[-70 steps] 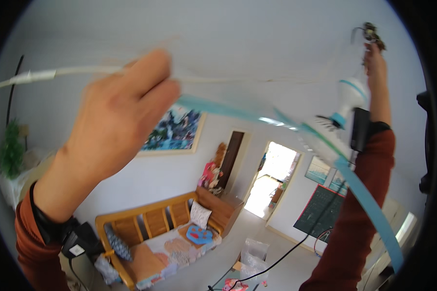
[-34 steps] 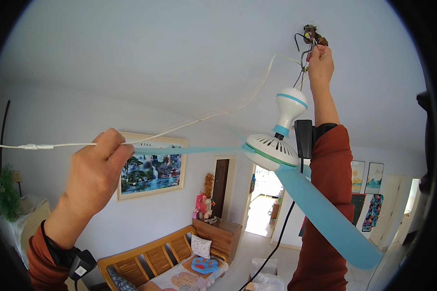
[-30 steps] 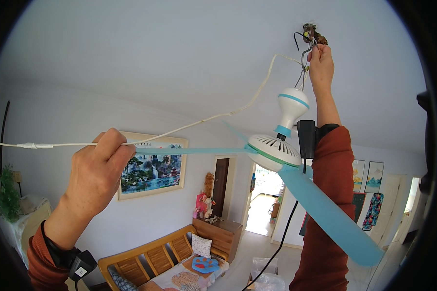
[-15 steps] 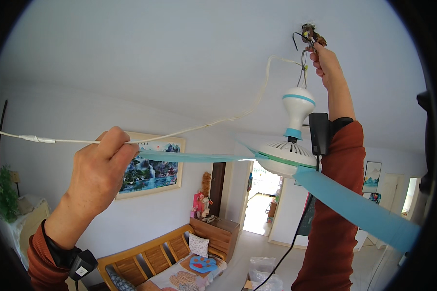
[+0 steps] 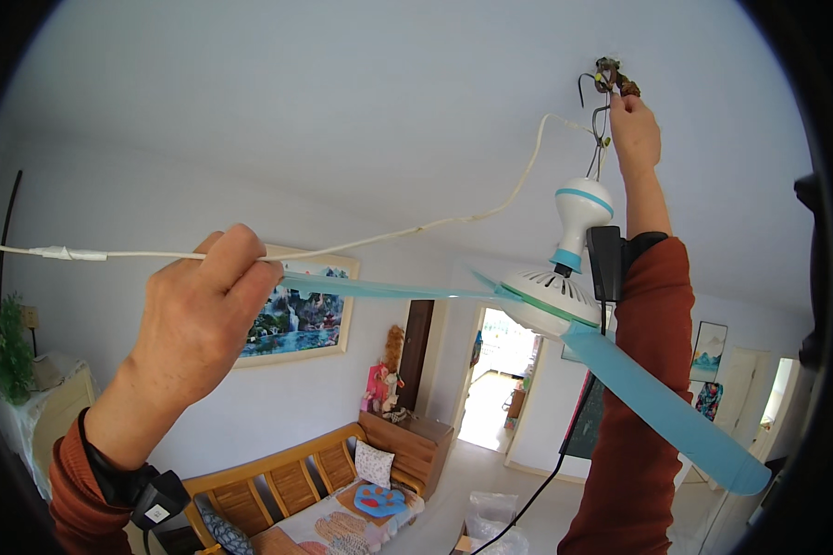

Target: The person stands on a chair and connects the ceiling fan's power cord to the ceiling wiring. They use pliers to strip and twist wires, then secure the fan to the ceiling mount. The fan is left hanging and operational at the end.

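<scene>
The left hand (image 5: 199,314), near on the left, has thumb and fingers pinched together on a thin white cord (image 5: 472,218). The cord runs off to the far left through a white-wrapped section (image 5: 68,253), and on the right rises to the dark, thin metal wire hanger (image 5: 595,139) of a white plastic fan with pale blue trim (image 5: 551,301). The fan hangs tilted under the ceiling on the right, one translucent blue blade (image 5: 671,407) pointing right and near, another (image 5: 370,289) reaching left to the left hand's fingertips; whether they touch it is unclear.

The right hand (image 5: 637,134) is raised, its fingers drawn together beside a rusty brown ceiling fitting (image 5: 606,74); what they grip, if anything, cannot be told.

Farther off, a framed landscape picture (image 5: 296,324) hangs on the wall above a brown wooden sofa (image 5: 278,495).
</scene>
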Action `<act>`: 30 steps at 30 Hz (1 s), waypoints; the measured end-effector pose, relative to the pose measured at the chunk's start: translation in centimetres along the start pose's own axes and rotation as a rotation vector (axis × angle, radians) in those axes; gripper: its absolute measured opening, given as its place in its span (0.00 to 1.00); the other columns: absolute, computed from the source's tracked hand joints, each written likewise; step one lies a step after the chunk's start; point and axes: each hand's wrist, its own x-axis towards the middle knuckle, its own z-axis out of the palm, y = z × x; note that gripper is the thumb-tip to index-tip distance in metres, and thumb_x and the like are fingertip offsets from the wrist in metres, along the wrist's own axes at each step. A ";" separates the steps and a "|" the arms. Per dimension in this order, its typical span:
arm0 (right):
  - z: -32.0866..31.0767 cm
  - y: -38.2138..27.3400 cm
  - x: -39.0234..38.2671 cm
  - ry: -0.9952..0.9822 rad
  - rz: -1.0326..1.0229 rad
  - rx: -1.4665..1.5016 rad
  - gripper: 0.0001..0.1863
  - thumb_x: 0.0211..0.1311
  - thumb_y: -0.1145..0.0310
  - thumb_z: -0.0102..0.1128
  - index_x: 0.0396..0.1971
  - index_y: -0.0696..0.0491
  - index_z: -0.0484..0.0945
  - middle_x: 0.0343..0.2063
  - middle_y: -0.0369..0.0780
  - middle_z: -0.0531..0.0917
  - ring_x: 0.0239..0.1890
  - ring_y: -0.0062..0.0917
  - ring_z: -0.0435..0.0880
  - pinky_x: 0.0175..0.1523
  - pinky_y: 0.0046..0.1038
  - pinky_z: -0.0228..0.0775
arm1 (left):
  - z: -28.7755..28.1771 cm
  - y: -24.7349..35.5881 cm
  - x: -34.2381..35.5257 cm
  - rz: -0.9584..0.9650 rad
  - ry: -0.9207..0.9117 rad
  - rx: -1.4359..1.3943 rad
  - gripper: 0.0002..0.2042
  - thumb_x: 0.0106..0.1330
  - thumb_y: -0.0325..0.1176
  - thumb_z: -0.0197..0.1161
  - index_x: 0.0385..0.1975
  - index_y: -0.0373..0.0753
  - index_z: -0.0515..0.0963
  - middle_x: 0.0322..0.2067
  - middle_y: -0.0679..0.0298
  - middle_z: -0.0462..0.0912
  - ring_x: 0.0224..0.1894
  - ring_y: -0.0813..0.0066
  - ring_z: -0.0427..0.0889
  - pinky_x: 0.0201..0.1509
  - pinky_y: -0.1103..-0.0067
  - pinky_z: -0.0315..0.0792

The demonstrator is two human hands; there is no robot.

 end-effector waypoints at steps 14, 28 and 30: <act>-3.4 0.0 -4.5 -0.678 0.366 0.975 0.21 0.58 0.54 0.60 0.40 0.58 0.76 0.15 0.25 0.57 0.14 0.07 0.50 0.17 0.14 0.37 | 1.9 0.8 -1.3 -0.030 0.004 -0.095 0.09 0.41 0.21 0.63 0.26 0.34 0.75 0.27 0.63 0.70 0.24 0.71 0.74 0.19 0.79 0.67; -3.6 -1.1 -5.7 -0.552 0.314 0.663 0.14 0.54 0.55 0.63 0.22 0.50 0.75 0.15 0.24 0.62 0.14 0.07 0.52 0.18 0.14 0.38 | 1.1 -0.7 -3.5 -0.224 -0.019 -0.168 0.11 0.46 0.17 0.65 0.30 0.34 0.74 0.29 0.58 0.72 0.22 0.65 0.74 0.23 0.78 0.68; -3.6 -1.0 -5.9 -0.539 0.342 0.704 0.13 0.57 0.56 0.61 0.26 0.51 0.76 0.16 0.26 0.67 0.14 0.07 0.54 0.18 0.13 0.40 | 1.2 -1.1 -3.7 -0.227 -0.047 -0.178 0.11 0.47 0.17 0.65 0.31 0.34 0.74 0.29 0.58 0.72 0.22 0.65 0.74 0.23 0.78 0.67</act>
